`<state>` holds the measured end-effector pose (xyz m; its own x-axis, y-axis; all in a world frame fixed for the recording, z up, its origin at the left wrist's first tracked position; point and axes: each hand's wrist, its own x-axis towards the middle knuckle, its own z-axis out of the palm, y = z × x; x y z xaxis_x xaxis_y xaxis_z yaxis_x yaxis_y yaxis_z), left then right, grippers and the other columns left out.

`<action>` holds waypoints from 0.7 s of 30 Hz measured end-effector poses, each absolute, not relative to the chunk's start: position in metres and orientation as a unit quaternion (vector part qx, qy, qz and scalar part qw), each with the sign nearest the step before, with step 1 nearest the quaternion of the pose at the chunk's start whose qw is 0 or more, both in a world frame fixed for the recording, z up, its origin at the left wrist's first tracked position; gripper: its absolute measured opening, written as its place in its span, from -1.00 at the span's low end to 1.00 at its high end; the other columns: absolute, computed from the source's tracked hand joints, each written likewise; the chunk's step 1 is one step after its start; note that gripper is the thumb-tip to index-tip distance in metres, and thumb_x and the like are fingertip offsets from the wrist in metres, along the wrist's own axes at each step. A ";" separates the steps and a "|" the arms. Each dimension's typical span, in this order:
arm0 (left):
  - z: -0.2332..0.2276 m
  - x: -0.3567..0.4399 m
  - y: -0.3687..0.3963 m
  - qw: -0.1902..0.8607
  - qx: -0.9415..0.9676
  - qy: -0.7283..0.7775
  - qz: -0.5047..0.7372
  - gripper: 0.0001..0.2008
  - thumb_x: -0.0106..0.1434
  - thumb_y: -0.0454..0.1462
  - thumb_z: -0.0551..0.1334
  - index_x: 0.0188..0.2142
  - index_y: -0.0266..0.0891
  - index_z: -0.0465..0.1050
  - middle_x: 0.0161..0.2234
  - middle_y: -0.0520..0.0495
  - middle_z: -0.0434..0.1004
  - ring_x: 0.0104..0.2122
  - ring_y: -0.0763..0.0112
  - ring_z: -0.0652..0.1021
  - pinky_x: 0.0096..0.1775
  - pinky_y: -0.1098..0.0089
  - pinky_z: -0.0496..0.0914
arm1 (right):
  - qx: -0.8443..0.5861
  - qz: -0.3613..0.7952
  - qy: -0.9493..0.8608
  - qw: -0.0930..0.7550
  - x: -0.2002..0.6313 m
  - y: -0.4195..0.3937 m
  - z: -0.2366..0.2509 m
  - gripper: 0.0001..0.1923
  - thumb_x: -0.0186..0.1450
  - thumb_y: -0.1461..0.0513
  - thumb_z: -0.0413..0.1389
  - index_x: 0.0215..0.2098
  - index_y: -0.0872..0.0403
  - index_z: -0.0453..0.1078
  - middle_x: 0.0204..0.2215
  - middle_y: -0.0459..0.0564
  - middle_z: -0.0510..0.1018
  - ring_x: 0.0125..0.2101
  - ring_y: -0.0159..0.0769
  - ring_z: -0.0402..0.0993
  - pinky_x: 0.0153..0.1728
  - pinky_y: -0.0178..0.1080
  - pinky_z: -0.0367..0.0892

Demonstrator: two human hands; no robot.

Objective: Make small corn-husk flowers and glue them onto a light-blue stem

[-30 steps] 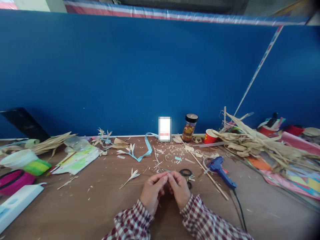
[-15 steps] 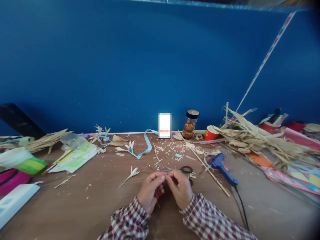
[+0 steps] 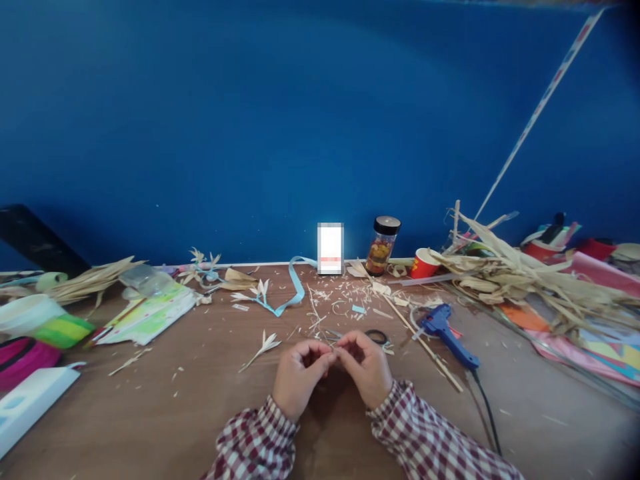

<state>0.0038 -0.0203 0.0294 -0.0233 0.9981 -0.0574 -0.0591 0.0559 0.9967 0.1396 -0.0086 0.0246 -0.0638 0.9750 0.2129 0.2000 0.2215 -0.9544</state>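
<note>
Left hand (image 3: 299, 378) and right hand (image 3: 368, 368) close together, fingertips pinched, meeting mid-front, checked sleeves below.

Blue glue gun (image 3: 444, 328) lying on wooden table (image 3: 150, 413), black cord trailing toward near edge. Thin wooden stick (image 3: 425, 347) lying just beside it. Black-lidded jar (image 3: 383, 245) standing upright against blue wall (image 3: 280, 127); red paper cup (image 3: 423, 264) tipping near it. Light blue ribbon (image 3: 295, 293) curling across table. Dried husk pile (image 3: 525, 280) sprawling at right. Pale shavings (image 3: 340, 300) scattering mid-table. Green tape roll (image 3: 63, 330) sitting at left.
</note>
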 end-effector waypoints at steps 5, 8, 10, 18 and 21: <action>0.030 -0.002 -0.018 0.537 0.502 0.482 0.476 -0.82 -0.06 -0.21 0.30 -0.54 -0.29 0.38 -0.67 0.08 0.32 -0.64 0.55 0.32 -0.57 0.53 0.21 | -0.470 0.416 -0.615 0.478 0.143 -0.007 0.025 -0.87 0.08 0.20 0.13 -0.42 0.08 0.32 -0.60 -0.14 0.36 -0.60 -0.42 0.22 -0.57 -0.36 0.16; 0.031 -0.003 -0.017 0.550 0.504 0.475 0.466 -0.82 -0.05 -0.22 0.29 -0.55 -0.28 0.35 -0.68 0.10 0.30 -0.65 0.56 0.31 -0.58 0.53 0.19 | -0.458 0.453 -0.607 0.465 0.144 -0.005 0.024 -0.85 0.07 0.21 0.14 -0.39 0.08 0.32 -0.59 -0.14 0.36 -0.59 -0.43 0.24 -0.57 -0.37 0.17; 0.030 -0.003 -0.017 0.560 0.500 0.473 0.461 -0.81 -0.04 -0.21 0.29 -0.55 -0.28 0.33 -0.68 0.11 0.30 -0.66 0.57 0.31 -0.59 0.53 0.18 | -0.447 0.475 -0.601 0.461 0.145 -0.003 0.024 -0.84 0.05 0.22 0.14 -0.39 0.09 0.32 -0.57 -0.14 0.37 -0.58 -0.43 0.25 -0.56 -0.37 0.17; 0.024 -0.001 -0.016 0.582 0.468 0.472 0.469 -0.77 -0.07 -0.18 0.30 -0.53 -0.29 0.33 -0.68 0.11 0.31 -0.67 0.57 0.32 -0.58 0.52 0.20 | -0.424 0.519 -0.579 0.465 0.145 -0.001 0.023 -0.82 0.04 0.22 0.15 -0.38 0.10 0.30 -0.57 -0.15 0.35 -0.57 -0.45 0.26 -0.54 -0.37 0.19; 0.024 -0.001 -0.015 0.594 0.462 0.465 0.467 -0.77 -0.06 -0.18 0.30 -0.54 -0.29 0.33 -0.69 0.12 0.30 -0.68 0.59 0.31 -0.58 0.53 0.19 | -0.424 0.527 -0.570 0.466 0.144 -0.002 0.022 -0.81 0.03 0.22 0.17 -0.40 0.10 0.30 -0.58 -0.16 0.35 -0.59 -0.47 0.25 -0.56 -0.38 0.19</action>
